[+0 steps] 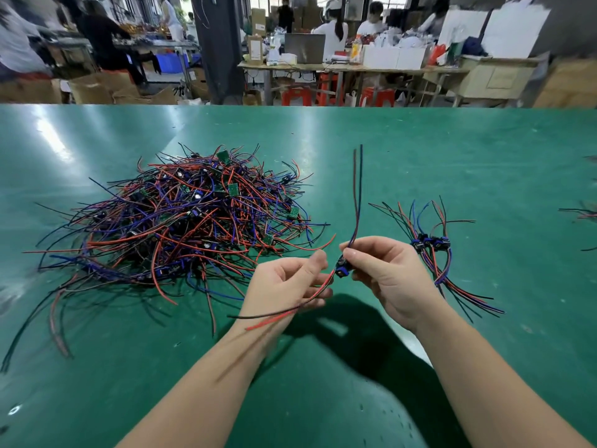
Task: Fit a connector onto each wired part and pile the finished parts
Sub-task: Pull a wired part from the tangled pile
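My right hand pinches a wired part at its small dark body with a blue connector. Red and dark wires rise from the part toward the far side; a red and a black wire trail down to the left. My left hand has its fingers curled around those trailing wires just left of the part. A big tangled heap of wired parts, with red, blue and black wires and small green boards, lies to the left. A small pile of finished parts with blue connectors lies to the right of my right hand.
The green table mat stretches out to a far edge. More wires show at the right border. Beyond the table are people at benches, cardboard boxes and red stools.
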A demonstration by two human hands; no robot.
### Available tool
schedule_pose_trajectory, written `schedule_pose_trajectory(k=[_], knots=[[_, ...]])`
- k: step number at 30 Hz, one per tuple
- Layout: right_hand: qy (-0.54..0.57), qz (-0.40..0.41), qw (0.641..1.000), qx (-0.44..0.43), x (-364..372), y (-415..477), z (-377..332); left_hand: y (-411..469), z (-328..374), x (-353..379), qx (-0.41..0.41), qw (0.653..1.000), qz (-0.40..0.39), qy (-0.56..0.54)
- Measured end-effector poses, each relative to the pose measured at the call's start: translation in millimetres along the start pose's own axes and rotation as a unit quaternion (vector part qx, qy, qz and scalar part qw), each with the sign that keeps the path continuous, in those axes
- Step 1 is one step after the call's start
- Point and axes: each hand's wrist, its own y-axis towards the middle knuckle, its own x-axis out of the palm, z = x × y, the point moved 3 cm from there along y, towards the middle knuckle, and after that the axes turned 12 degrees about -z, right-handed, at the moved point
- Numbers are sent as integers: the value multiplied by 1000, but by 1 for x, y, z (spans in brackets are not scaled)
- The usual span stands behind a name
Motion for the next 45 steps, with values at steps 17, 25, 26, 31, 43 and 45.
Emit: schedule_pose_trajectory(k=[17, 25, 26, 31, 43, 45], knots=[[-105, 28, 994, 19, -4, 4, 3, -3, -10, -1, 25, 980, -5, 199], [159, 178, 971, -1, -43, 6, -14, -6, -14, 10, -18, 983, -88, 159], [175, 195, 965, -6, -48, 6, -15, -7, -14, 11, -23, 982, -98, 158], [191, 230, 954, -7, -61, 7, -12, -10, -14, 16, -36, 981, -123, 148], [-158, 7, 987, 1, -6, 2, 1, -1, -5, -9, -23, 998, 62, 7], [-243, -58, 968, -11, 14, 0, 5, -1, -6, -8, -6, 998, 56, 10]])
